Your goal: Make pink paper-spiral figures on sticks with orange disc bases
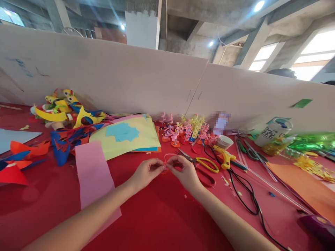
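Observation:
My left hand (147,172) and my right hand (184,170) meet over the red table (162,216), fingers pinched. Between them they hold a thin pink paper strip (167,157) that loops up above the fingertips. A small red-orange piece sits under the pinch, mostly hidden. Yellow-handled scissors (201,161) lie just right of my right hand. A tall pink paper sheet (92,174) lies to the left of my left forearm.
Behind the hands stand several small pink and yellow curled paper ornaments (185,130). A stack of yellow and blue sheets (128,136), paper scraps at left, a yellow glue gun (225,156) with black cord, orange paper (303,184) and a white partition wall (131,76) surround the spot.

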A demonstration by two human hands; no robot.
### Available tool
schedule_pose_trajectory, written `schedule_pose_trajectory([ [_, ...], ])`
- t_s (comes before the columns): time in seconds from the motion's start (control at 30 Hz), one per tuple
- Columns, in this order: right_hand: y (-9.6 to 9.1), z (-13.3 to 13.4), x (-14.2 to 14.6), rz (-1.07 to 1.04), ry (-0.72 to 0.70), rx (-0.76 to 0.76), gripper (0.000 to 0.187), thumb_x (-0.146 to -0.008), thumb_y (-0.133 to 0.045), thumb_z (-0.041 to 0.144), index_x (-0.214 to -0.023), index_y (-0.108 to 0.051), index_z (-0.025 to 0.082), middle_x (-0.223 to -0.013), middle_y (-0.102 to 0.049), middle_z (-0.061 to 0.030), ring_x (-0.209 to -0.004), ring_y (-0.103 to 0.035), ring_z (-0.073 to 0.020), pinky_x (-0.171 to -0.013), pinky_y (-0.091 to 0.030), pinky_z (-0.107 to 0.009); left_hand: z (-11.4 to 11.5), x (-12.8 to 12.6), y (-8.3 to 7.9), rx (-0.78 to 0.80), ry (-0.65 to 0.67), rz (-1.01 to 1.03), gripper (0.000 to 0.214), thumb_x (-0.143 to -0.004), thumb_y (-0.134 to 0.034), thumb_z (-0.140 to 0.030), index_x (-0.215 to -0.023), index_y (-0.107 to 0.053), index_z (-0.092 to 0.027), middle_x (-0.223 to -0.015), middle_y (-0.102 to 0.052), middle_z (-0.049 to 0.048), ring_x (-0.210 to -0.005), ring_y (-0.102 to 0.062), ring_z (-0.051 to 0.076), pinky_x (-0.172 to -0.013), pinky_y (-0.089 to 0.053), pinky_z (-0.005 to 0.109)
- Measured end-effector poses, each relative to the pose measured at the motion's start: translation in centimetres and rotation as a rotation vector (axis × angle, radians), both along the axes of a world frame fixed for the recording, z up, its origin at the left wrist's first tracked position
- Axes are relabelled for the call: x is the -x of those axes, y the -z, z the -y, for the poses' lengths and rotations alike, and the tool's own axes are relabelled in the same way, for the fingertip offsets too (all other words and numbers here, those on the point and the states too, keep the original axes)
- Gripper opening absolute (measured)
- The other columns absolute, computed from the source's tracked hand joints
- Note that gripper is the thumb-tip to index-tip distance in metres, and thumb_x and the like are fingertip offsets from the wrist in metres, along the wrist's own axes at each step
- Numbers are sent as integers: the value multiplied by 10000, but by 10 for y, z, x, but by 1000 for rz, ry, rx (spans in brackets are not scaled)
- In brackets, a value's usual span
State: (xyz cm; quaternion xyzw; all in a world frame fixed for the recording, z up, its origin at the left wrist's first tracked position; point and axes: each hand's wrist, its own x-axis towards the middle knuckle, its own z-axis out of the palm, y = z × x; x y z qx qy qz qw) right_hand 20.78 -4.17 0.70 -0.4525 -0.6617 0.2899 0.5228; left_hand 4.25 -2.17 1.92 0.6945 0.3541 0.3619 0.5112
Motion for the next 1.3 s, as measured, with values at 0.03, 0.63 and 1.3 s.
schedule_pose_trajectory([
  [0.03, 0, 0, -1, 23, -1, -6, 30, -756, -594, 179, -756, -621, 193, -732, -637, -10, -673, -600, -139, -660, -502, -263, 0, 0, 0, -4, 1, 0, 198, -771, -566, -342, -717, -616, -159, -723, -646, 27, -732, -603, 167, -730, -468, 302],
  [0.63, -3, 0, -3, 136, -41, 44, 53, -760, -581, 196, -758, -634, 192, -751, -645, -29, -679, -601, -154, -661, -489, -280, -8, 9, -6, -384, -25, -278, 141, -809, -555, -262, -711, -621, -185, -761, -621, 24, -752, -573, 163, -714, -435, 275],
  [1.3, 5, -4, 0, -211, -107, 220, 154, -722, -634, 327, -787, -607, 190, -778, -676, -37, -723, -635, -165, -694, -509, -300, -11, 10, -10, -45, -68, -198, 285, -754, -567, -436, -714, -660, -168, -725, -673, 34, -703, -595, 184, -655, -452, 278],
])
